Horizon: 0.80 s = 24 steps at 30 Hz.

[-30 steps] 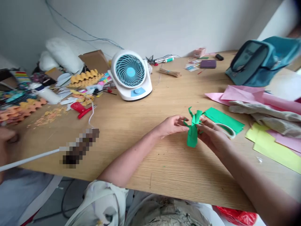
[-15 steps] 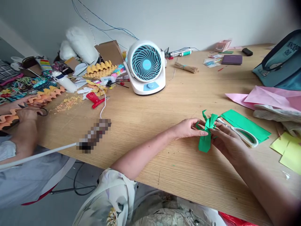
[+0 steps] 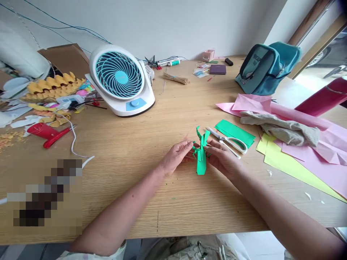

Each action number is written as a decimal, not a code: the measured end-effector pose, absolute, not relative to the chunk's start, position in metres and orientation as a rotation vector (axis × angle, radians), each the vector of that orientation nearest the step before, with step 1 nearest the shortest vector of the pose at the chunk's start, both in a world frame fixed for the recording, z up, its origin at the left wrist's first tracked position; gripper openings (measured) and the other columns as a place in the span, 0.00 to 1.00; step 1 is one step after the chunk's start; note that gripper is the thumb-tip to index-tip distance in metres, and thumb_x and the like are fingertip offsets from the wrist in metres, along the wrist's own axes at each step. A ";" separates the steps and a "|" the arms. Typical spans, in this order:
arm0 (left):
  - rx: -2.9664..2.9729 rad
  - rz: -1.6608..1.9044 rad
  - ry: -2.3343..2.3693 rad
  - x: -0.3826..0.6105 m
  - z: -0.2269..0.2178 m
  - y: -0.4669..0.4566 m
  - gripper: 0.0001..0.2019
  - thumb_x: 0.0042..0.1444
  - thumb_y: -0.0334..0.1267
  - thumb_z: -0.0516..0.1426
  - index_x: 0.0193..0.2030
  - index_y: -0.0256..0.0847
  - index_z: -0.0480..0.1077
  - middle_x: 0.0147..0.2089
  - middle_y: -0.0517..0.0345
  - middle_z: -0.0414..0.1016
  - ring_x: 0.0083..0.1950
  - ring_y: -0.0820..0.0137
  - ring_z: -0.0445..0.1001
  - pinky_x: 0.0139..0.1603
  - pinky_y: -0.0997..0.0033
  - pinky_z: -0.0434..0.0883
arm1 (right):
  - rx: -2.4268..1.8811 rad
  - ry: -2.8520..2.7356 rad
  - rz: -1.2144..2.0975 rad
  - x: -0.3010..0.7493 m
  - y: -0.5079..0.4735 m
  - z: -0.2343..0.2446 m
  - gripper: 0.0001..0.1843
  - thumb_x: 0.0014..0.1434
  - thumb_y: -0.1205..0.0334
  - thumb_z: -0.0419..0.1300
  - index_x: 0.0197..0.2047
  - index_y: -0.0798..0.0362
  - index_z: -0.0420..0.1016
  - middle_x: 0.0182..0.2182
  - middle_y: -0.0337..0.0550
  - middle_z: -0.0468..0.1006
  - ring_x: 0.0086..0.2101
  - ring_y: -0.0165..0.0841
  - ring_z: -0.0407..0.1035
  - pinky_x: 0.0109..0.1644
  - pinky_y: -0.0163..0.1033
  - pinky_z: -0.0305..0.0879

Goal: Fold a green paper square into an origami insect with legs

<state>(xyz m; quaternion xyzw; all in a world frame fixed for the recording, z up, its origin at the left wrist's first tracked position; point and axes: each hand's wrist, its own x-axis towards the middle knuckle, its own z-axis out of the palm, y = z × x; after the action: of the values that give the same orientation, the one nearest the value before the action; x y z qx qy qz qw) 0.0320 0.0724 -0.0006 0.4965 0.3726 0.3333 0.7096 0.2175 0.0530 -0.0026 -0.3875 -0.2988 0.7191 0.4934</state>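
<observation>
A green folded-paper figure [image 3: 201, 159] with thin curled strips is held between my two hands, over the wooden table. My left hand [image 3: 177, 155] pinches one of its curled strips on the left side. With thumb and fingers, my right hand [image 3: 223, 157] grips the figure's right edge; some fingertips are hidden behind the paper. White-handled scissors [image 3: 235, 145] lie just beyond my right hand, partly over a stack of green paper strips [image 3: 235, 133].
Pink paper [image 3: 325, 144], yellow paper [image 3: 282, 162] and a grey cloth glove [image 3: 284, 128] lie to the right, near a teal bag [image 3: 260, 68]. A white fan [image 3: 121, 77] stands at back left. A red glue gun [image 3: 48, 133] and its cord lie left.
The view has swung right, and the co-worker's hand has left it. My left hand has moved from the figure's middle to a curled strip at its left side.
</observation>
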 end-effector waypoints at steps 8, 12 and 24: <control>1.427 0.935 1.013 0.046 0.006 0.058 0.14 0.51 0.44 0.66 0.38 0.38 0.70 0.39 0.56 0.75 0.39 0.71 0.74 0.39 0.73 0.73 | -0.898 -0.827 1.683 0.218 0.050 0.001 0.13 0.51 0.62 0.72 0.40 0.47 0.77 0.33 0.34 0.75 0.34 0.27 0.70 0.41 0.33 0.68; 1.509 0.999 1.093 0.050 0.004 0.054 0.05 0.55 0.37 0.61 0.34 0.38 0.70 0.34 0.57 0.75 0.35 0.73 0.73 0.36 0.75 0.72 | -0.899 -0.895 1.708 0.215 0.049 0.001 0.11 0.52 0.59 0.72 0.38 0.48 0.78 0.34 0.37 0.77 0.36 0.29 0.71 0.44 0.35 0.68; 2.323 1.374 1.039 0.042 0.009 0.047 0.11 0.51 0.21 0.55 0.36 0.42 0.67 0.34 0.60 0.73 0.36 0.71 0.71 0.39 0.70 0.71 | -0.734 -1.472 1.188 0.221 0.046 0.007 0.08 0.57 0.60 0.69 0.41 0.44 0.78 0.40 0.41 0.74 0.43 0.36 0.69 0.46 0.42 0.68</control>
<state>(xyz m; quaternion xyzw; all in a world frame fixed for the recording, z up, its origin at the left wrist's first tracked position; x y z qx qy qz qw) 0.0415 0.0468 0.0091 0.7971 0.3564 0.4713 0.1246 0.2212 0.0457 0.0066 -0.3073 -0.6162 0.4973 0.5278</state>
